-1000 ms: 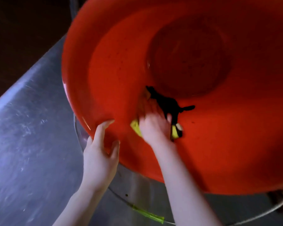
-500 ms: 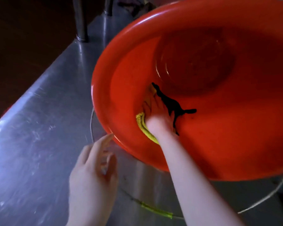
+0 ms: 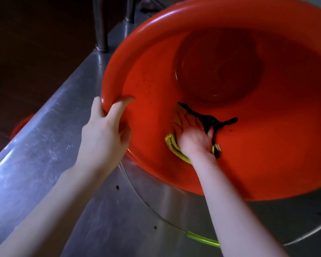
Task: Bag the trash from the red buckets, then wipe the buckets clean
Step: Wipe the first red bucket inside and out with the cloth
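1. Red bucket (image 3: pixel 267 145): tipped on its side on the steel table (image 3: pixel 44 145), mouth turned towards the camera, round bottom deep in shadow. Its inner wall fills most of the view.
2. Left hand (image 3: pixel 104 134): grips the bucket's rim at the left edge. The fingers part over the lip, some outside it and one reaching onto the inner wall, with the thumb lower down against the inside.
3. Right hand (image 3: pixel 193 136): inside the bucket, on the lower left part of the wall. The palm and spread fingers lie flat, pressing a cloth to the plastic; they do not curl round it.
4. Yellow cloth (image 3: pixel 171 147): folded, pinned under the right hand, its edge showing below and left of the palm.
5. Black strip (image 3: pixel 208 119): thin and ragged, lying on the wall just beyond the right fingertips and running down past the thumb side. Whether it is part of the cloth cannot be told.
6. Wire handle (image 3: pixel 148 203): lies on the table beneath the bucket, with a green sleeve (image 3: pixel 202 240) on it near the right forearm.
7. Metal posts (image 3: pixel 100 25): two, upright at the table's far end.
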{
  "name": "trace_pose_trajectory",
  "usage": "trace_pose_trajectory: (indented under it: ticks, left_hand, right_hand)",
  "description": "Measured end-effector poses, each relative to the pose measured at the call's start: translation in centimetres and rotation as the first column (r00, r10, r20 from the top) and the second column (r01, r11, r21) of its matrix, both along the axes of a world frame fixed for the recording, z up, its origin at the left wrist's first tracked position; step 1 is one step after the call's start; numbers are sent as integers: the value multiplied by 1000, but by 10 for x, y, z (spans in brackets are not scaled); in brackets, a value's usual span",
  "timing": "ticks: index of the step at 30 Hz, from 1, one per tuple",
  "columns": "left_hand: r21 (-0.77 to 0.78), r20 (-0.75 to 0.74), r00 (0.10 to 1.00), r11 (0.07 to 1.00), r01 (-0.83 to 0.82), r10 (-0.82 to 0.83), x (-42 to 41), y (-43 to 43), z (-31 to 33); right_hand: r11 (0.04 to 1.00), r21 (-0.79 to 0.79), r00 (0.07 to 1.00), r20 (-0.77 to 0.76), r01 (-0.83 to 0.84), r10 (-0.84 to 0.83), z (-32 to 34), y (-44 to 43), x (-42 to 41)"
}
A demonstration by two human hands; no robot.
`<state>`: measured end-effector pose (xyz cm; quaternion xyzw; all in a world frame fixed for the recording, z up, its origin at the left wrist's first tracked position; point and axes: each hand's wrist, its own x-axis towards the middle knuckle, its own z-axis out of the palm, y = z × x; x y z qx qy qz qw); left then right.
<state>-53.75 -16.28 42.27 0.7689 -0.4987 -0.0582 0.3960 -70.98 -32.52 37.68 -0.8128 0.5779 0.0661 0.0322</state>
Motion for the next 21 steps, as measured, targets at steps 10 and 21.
trace_pose_trajectory:
  ticks: [10,21]
  left_hand:
    - [123,-294,954,992,-26,62,-22,28,-26]
    - [69,-476,879,997,39,-1,-53,35,-15]
  right_hand:
    - [953,55,920,285,-297,270,18,106,-3]
    - [977,210,997,56,36,-49,15,-40,22]
